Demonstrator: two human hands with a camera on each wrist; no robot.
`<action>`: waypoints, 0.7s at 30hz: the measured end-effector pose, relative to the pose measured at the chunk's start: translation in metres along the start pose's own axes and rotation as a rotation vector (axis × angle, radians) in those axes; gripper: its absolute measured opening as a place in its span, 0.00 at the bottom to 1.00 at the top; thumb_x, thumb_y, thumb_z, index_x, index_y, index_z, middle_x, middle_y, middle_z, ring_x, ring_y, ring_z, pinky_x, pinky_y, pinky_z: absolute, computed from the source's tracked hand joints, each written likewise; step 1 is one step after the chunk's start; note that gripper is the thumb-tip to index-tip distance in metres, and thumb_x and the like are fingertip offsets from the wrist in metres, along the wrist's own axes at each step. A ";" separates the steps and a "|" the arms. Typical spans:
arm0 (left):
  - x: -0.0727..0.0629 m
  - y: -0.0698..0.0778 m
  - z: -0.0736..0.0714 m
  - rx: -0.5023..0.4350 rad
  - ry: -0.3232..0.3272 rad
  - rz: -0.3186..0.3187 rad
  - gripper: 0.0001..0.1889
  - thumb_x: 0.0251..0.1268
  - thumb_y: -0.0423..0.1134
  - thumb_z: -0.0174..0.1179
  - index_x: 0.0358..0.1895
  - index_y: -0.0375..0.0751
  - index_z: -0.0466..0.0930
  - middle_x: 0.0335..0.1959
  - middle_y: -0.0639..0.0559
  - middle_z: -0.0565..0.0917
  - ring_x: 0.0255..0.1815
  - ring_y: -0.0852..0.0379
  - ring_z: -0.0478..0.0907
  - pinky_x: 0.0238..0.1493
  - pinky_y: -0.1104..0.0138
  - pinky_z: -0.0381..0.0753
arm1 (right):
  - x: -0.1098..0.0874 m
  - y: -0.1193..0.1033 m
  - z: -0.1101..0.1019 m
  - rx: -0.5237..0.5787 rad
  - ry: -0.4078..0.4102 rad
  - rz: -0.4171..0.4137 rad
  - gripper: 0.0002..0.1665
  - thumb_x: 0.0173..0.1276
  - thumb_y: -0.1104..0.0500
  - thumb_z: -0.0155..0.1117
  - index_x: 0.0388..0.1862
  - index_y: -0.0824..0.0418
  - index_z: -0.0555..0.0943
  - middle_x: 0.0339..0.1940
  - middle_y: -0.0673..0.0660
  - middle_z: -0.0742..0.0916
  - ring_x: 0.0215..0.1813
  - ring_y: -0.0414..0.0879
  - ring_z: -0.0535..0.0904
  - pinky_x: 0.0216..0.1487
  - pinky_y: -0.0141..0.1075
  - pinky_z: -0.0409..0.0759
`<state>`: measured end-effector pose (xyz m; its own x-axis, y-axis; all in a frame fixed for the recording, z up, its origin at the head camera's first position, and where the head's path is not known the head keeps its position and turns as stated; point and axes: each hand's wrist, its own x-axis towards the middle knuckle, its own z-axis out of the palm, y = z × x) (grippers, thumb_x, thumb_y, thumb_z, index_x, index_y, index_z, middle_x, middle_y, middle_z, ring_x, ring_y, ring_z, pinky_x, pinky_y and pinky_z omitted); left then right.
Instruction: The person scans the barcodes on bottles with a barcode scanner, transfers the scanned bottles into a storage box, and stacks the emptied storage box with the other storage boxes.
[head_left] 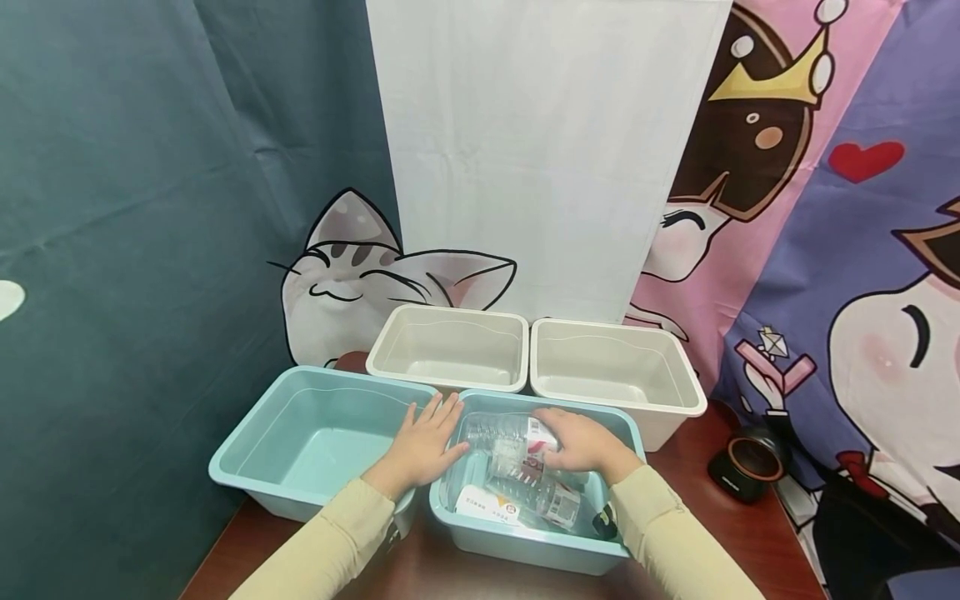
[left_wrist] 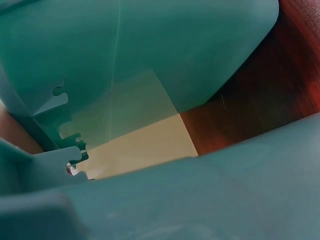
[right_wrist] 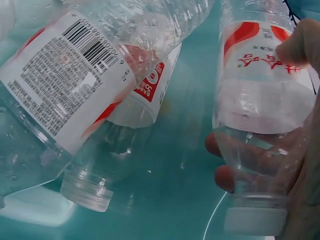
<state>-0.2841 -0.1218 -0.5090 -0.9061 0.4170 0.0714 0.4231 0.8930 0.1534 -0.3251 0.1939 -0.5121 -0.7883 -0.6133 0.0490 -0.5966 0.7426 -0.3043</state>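
Note:
My right hand reaches into the right blue bin and grips a clear plastic bottle with a red and white label, thumb on one side and fingers behind it. The bottle's white cap points toward the bottom of the right wrist view. Beside it lie other clear bottles, one showing a barcode label. My left hand has its fingers extended over the adjoining rims of the two blue bins. In the left wrist view only blue bin walls and tabletop show; the hand is out of sight.
The left blue bin stands beside the right one. Two cream bins stand behind them. A white printed item and a black object lie among the bottles. A black round-topped device sits at the table's right.

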 end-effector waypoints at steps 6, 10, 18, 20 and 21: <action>0.001 -0.001 0.001 0.006 -0.005 -0.001 0.39 0.77 0.60 0.45 0.81 0.41 0.53 0.82 0.47 0.53 0.83 0.42 0.46 0.76 0.36 0.46 | 0.001 -0.002 0.002 -0.008 0.005 0.025 0.45 0.57 0.44 0.64 0.73 0.60 0.70 0.66 0.58 0.81 0.64 0.53 0.79 0.65 0.51 0.76; 0.001 -0.001 0.001 0.004 -0.004 0.001 0.39 0.77 0.60 0.46 0.81 0.41 0.53 0.83 0.47 0.53 0.83 0.42 0.46 0.76 0.36 0.46 | 0.001 -0.005 0.001 -0.003 0.005 0.054 0.46 0.56 0.43 0.64 0.74 0.59 0.70 0.67 0.58 0.80 0.66 0.54 0.78 0.66 0.51 0.76; 0.001 -0.002 0.000 0.005 -0.006 0.003 0.39 0.77 0.61 0.45 0.81 0.41 0.53 0.83 0.47 0.53 0.83 0.43 0.46 0.76 0.36 0.46 | 0.003 -0.006 0.004 0.042 -0.030 0.089 0.58 0.50 0.32 0.77 0.75 0.57 0.69 0.70 0.59 0.78 0.68 0.55 0.75 0.67 0.54 0.74; 0.001 -0.002 0.000 0.007 -0.003 0.005 0.39 0.77 0.61 0.44 0.81 0.41 0.53 0.83 0.48 0.53 0.83 0.43 0.46 0.76 0.36 0.46 | 0.003 -0.006 0.004 0.056 -0.038 0.096 0.61 0.45 0.31 0.81 0.75 0.55 0.69 0.70 0.58 0.78 0.68 0.55 0.75 0.67 0.55 0.74; 0.001 -0.002 0.001 0.008 -0.002 0.007 0.39 0.78 0.61 0.44 0.81 0.41 0.53 0.83 0.48 0.53 0.83 0.43 0.46 0.76 0.35 0.46 | 0.003 -0.006 0.004 0.057 -0.040 0.097 0.62 0.43 0.31 0.81 0.75 0.54 0.70 0.69 0.57 0.78 0.67 0.54 0.76 0.66 0.55 0.74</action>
<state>-0.2856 -0.1230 -0.5100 -0.9029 0.4239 0.0705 0.4298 0.8912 0.1453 -0.3232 0.1867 -0.5137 -0.8346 -0.5505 -0.0208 -0.5077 0.7832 -0.3590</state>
